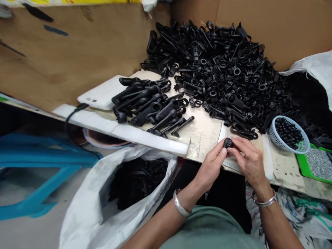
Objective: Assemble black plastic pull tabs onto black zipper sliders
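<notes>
Part (228, 142) is pinched by nearly closed left hand (210, 166) and right hand (249, 159), probably for keeping it steady.

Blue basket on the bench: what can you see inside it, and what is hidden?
The blue basket holds many small, round black pieces; whatever lies beneath their top layer is covered and cannot be seen.

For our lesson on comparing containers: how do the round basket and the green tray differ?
The basket is pale blue, while the tray is green. The basket has a rounded rim; the tray's visible edges look straight. The basket holds small black balls; the tray holds small silvery pieces. Both sit toward the right of the picture and hold many small pieces.
</notes>
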The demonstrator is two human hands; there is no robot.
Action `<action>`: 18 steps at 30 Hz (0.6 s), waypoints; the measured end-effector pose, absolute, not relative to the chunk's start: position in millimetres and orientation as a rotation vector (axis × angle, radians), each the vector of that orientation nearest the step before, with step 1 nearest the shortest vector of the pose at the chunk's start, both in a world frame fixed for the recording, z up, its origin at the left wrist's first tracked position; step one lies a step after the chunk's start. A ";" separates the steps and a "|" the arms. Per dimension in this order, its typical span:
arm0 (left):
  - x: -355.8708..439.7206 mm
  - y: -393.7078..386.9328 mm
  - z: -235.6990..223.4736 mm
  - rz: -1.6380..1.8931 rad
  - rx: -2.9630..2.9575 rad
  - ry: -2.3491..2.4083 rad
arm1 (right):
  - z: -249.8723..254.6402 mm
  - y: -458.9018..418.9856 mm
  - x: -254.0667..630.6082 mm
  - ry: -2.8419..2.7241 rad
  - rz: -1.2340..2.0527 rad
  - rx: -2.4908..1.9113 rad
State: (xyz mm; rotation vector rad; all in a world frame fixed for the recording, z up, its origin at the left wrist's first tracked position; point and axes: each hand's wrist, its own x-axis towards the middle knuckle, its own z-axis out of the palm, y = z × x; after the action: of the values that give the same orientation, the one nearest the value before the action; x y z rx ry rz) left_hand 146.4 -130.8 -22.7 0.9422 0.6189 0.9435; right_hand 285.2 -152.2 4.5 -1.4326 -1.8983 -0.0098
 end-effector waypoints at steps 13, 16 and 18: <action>128.1 -127.9 -3.1 0.896 1.712 0.861 | 8.3 -175.0 304.2 -1.541 0.748 -1.408; 127.2 -133.3 -4.4 0.857 1.636 0.805 | 3.0 -178.5 305.5 -1.475 0.919 -1.416; 127.7 -135.8 -5.7 0.810 1.586 0.748 | -0.8 -179.6 299.8 -1.464 0.949 -1.454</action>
State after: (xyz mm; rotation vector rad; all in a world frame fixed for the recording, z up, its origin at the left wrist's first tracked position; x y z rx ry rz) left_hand 127.7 -135.8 -5.7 1.5859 0.7484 0.8101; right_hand 299.8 -179.6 -0.8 -1.4543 -1.4645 0.9487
